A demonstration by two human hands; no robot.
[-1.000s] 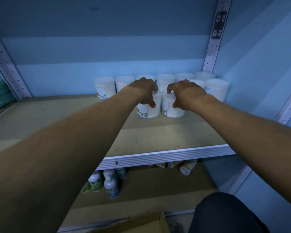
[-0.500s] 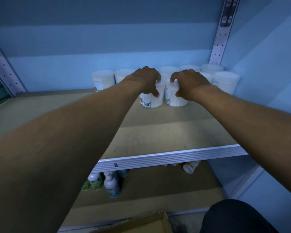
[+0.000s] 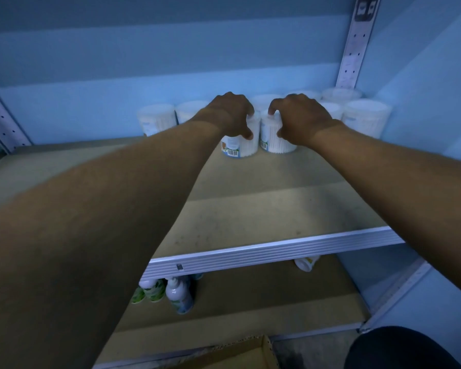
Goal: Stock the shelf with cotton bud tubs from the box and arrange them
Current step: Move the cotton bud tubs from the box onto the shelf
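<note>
Head view: left hand (image 3: 230, 113) grips barcode-labelled tub (image 3: 241, 145), right hand (image 3: 301, 117) grips neighbouring tub (image 3: 276, 139); label wording unreadable.

We see dim scene, strong blue cast throughout. Pale blue back wall (image 3: 171, 57) banded: darker at top, lighter strip lower down. Brown fibreboard shelf (image 3: 264, 209) likewise crossed by lighter band mid-depth. White ridged metal shelf edge (image 3: 277, 251) catches most light. Wide-angle bending visible on perforated metal upright (image 3: 353, 46). White translucent round tubs (image 3: 367, 121) soft, washed out. Near forearms blurred.
</note>
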